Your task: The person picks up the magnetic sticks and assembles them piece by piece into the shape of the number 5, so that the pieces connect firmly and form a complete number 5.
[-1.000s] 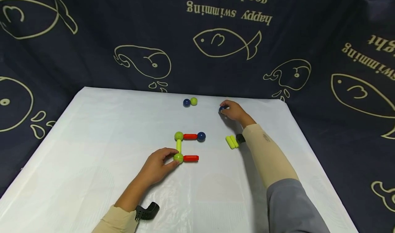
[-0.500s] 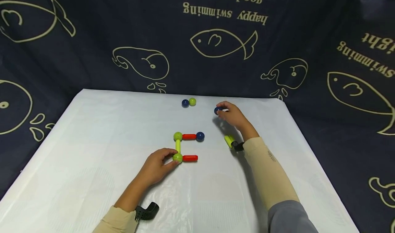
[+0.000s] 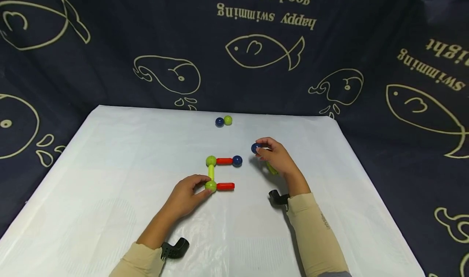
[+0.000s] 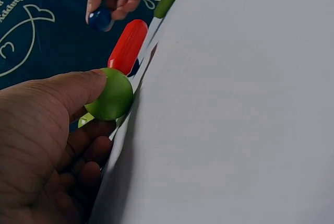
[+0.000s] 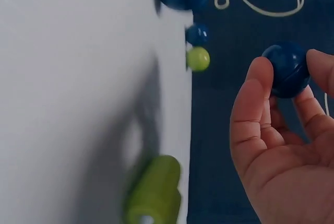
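Note:
My left hand (image 3: 191, 193) pinches a green ball (image 4: 116, 96) between thumb and fingers at the near corner of a ball-and-stick piece on the table. From that ball a red stick (image 3: 225, 186) points right with its far end free, and a light-green stick (image 3: 211, 172) runs back to a second green ball (image 3: 211, 161). Another red stick (image 3: 224, 161) joins that one to a blue ball (image 3: 237, 161). Above the table, to the right of the piece, my right hand (image 3: 276, 157) holds a loose blue ball (image 5: 286, 70) between its thumb and fingertips.
Farther back on the white table (image 3: 146, 138) lie a blue ball (image 3: 219, 122) and a green ball (image 3: 228, 120), side by side. Under my right hand are light-green sticks (image 5: 156, 190), partly hidden in the head view. A dark printed cloth (image 3: 205, 28) hangs behind the table.
My right hand has lifted the blue ball off the back of the table and carried it nearer and slightly left. My left hand stays on the near green ball.

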Demonstrator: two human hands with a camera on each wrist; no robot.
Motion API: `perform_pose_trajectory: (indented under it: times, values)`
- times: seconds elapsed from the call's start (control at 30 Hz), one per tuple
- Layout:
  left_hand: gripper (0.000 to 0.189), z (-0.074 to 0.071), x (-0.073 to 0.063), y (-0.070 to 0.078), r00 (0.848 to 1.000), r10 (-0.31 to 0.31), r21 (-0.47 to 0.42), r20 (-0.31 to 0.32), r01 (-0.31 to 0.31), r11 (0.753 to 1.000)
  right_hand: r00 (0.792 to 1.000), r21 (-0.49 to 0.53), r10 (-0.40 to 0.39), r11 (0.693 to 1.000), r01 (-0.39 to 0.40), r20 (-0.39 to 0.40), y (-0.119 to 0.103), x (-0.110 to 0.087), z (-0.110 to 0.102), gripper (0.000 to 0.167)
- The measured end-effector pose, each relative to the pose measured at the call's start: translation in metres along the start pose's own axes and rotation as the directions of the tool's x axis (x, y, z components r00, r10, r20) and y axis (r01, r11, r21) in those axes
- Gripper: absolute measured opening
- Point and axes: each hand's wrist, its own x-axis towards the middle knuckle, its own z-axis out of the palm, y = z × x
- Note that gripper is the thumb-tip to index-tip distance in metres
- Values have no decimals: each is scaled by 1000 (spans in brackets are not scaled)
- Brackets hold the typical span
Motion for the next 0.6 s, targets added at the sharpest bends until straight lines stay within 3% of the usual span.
perform_pose_trajectory:
  times: [0.33, 0.6]
  values:
    - [28, 2, 1, 0, 1000, 1, -5, -10, -1, 1000, 994, -41, 49, 998, -45, 99, 10, -33, 25, 26]
    - [28, 1, -1, 3, 1000, -4, -13, -13, 3, 1000, 971, -63, 75, 996, -62, 226, 13, -44, 36, 26]
